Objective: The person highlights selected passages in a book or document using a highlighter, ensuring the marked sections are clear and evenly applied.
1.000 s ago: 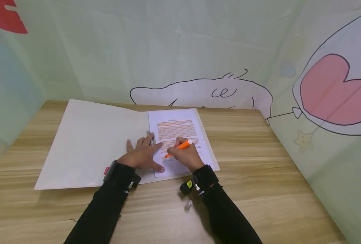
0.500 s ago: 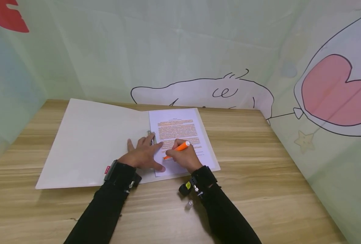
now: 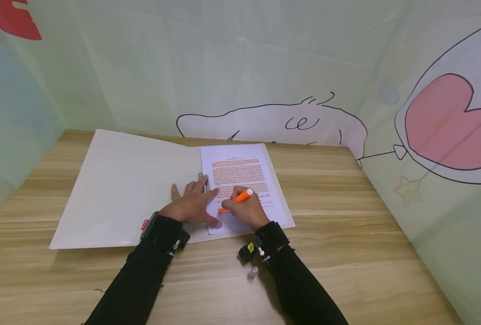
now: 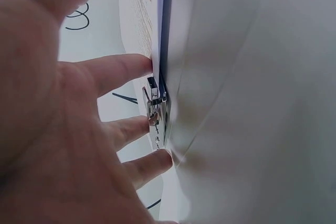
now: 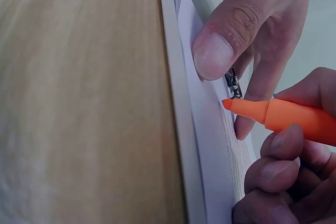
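My right hand (image 3: 246, 211) pinches an orange highlighter (image 3: 243, 195), its tip down at the left end of a lower line on a printed sheet (image 3: 240, 225). Orange marking covers most of the text lines above. The sheet lies in the right half of an opened white folder (image 3: 127, 194). With fingers spread, my left hand (image 3: 191, 205) rests on the folder and the sheet's left edge. Its fingers are beside the metal clip (image 4: 153, 100) at the fold, and its thumb (image 5: 214, 56) presses the lower part of the sheet.
A small translucent cap (image 3: 253, 271) lies on the wooden table (image 3: 346, 253) near my right wrist. A red tag (image 3: 144, 224) shows on the folder's lower edge. Patterned cloth walls (image 3: 143, 67) stand behind and at both sides of the table.
The highlighter tip has moved slightly left and down, to the start of a lower line. My left hand stays in place on the sheet. The head view has shifted slightly.
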A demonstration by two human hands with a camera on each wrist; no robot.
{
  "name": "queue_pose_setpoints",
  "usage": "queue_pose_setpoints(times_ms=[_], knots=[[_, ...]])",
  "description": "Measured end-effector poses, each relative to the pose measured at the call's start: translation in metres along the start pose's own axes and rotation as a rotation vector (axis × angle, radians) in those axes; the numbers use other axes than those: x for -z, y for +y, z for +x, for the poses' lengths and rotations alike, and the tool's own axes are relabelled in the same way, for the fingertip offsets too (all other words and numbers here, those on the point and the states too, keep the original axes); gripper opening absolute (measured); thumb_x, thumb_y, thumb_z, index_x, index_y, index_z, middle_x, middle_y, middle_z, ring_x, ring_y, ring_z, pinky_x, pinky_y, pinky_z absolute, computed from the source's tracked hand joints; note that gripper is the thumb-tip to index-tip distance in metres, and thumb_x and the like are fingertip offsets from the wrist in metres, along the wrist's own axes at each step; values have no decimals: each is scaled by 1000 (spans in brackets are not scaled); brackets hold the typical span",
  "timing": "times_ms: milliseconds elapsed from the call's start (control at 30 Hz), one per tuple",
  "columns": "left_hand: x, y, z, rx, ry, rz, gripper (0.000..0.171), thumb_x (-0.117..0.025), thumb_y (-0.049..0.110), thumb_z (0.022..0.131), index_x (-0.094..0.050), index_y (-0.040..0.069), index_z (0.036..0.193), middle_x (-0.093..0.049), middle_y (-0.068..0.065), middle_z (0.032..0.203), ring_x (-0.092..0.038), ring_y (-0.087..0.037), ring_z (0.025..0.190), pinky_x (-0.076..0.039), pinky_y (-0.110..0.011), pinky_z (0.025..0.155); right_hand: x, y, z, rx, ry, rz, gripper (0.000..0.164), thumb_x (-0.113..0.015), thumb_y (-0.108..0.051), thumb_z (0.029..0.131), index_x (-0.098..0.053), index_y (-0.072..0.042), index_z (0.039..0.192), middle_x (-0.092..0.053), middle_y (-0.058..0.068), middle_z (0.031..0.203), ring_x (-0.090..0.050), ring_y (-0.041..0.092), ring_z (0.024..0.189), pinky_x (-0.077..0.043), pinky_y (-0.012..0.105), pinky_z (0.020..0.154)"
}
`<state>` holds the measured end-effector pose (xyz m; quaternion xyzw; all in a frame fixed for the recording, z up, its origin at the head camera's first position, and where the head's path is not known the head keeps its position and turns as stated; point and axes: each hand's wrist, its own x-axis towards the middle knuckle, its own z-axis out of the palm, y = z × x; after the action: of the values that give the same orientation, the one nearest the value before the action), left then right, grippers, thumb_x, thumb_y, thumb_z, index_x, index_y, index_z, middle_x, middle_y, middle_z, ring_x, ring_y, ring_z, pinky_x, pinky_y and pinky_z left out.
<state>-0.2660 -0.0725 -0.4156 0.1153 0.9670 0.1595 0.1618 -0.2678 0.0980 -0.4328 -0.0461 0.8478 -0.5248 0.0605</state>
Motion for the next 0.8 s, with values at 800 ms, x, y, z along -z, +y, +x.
queue_pose_setpoints(times_ms=[800], knots=[[-1,-1,-2,-37,22,-30,97,-85,48,73,-38,20,153,-9,-20,164,-13,-48,146,8,-81,107,-4,1,0,94,5,-61,30,-73,-9,79,-49,-13,61,-46,-5,52,-49,13,56,-30,24,45]])
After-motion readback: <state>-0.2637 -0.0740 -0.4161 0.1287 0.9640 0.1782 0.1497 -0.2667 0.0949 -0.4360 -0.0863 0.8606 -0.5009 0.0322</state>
